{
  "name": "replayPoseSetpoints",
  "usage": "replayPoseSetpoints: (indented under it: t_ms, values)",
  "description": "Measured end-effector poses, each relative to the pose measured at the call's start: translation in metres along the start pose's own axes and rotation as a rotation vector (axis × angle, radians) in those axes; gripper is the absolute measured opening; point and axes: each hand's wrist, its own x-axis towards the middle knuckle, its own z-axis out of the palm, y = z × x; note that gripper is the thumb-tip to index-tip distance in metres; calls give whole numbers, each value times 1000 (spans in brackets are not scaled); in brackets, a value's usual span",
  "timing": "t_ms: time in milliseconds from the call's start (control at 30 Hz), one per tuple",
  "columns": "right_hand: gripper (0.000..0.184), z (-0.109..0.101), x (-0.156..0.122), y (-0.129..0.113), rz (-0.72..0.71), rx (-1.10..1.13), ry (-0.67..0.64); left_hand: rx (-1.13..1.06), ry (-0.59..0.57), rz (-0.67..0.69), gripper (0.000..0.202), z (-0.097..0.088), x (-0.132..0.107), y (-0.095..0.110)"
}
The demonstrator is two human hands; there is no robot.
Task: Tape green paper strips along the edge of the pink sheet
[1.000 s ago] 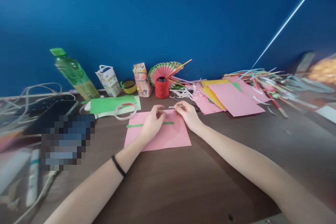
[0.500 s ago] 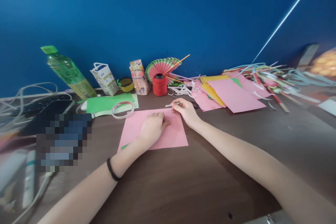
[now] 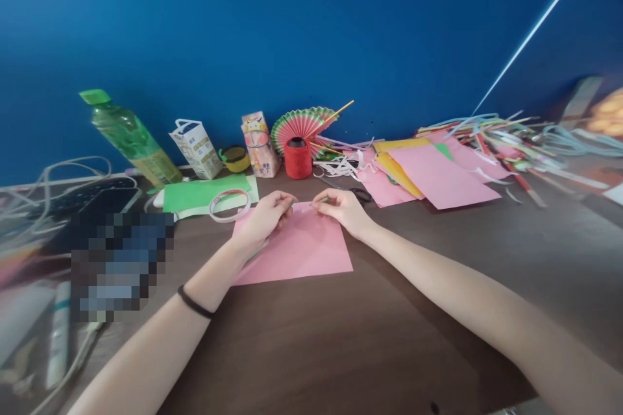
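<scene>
A pink sheet of paper [image 3: 306, 253] lies flat on the table under both hands. My left hand [image 3: 267, 217] is closed over its left part, thumb and fingers pinching a thin green strip [image 3: 257, 251]. One end of that strip pokes out at the fingertips, while its middle is hidden by the hand. Across a small gap, my right hand [image 3: 343, 209] pinches a small whitish strip at the sheet's far edge; it is barely visible now. A roll of clear tape [image 3: 214, 214] rests left of the sheet, partly on green paper [image 3: 204, 191].
Along the blue wall stand a green bottle [image 3: 131, 136], two cartons, a red thread spool [image 3: 298, 159] and a pleated paper fan [image 3: 299, 124]. Scissors [image 3: 361, 195] lie beyond my right hand. Pink and yellow papers [image 3: 442, 175] and loose sticks are at right; cables and a keyboard at left.
My left hand has lifted from lying on the pink sheet and moved up and left, now pinching the green strip. The right hand has shifted slightly, its whitish strip now closer to the left fingertips.
</scene>
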Motion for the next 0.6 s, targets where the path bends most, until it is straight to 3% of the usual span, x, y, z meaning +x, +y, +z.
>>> replayPoseSetpoints:
  t_ms: [233, 600]
  values:
    - [20, -5, -2, -4, 47, 38, -148, -96, -86, -84, 16, -1, -4, 10]
    - [17, -7, -2, -1, 49, 24, -171, 421, -152, 44, 10, -5, -7, 16]
